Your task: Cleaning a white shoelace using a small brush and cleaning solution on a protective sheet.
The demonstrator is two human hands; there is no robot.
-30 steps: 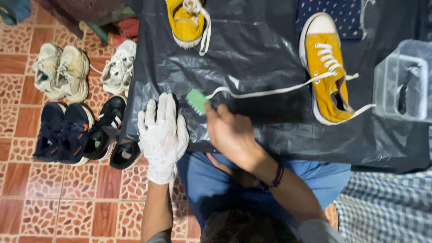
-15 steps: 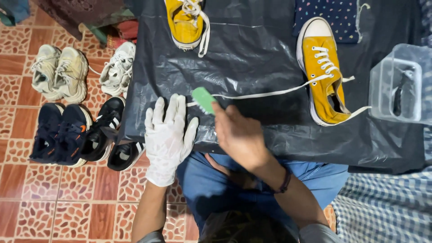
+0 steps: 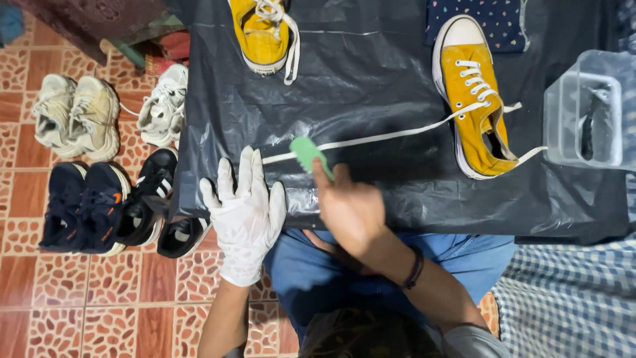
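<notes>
Moved since the earlier frames: green brush [image 3: 307, 152] shifted right along the white shoelace [image 3: 397, 134], gloved left hand [image 3: 245, 212] spread wider. Brush head pressed on the lace, near the front edge of the surface [image 3: 371, 73], which is covered in black plastic sheet. Right hand [image 3: 348, 205], bare, fingers clamped together on the brush handle. Left hand flat, fingers apart, palm down on the sheet, fingertips touching the lace end just beside the brush. Lace stretched taut across to the yellow sneaker [image 3: 474, 119] at right, still threaded through it. Second yellow sneaker [image 3: 265, 33] at far edge. Clear plastic tub [image 3: 586, 119] beside the right sneaker. Pale and dark shoes [image 3: 99, 192] in pairs on tiled floor [image 3: 79, 298], left.
</notes>
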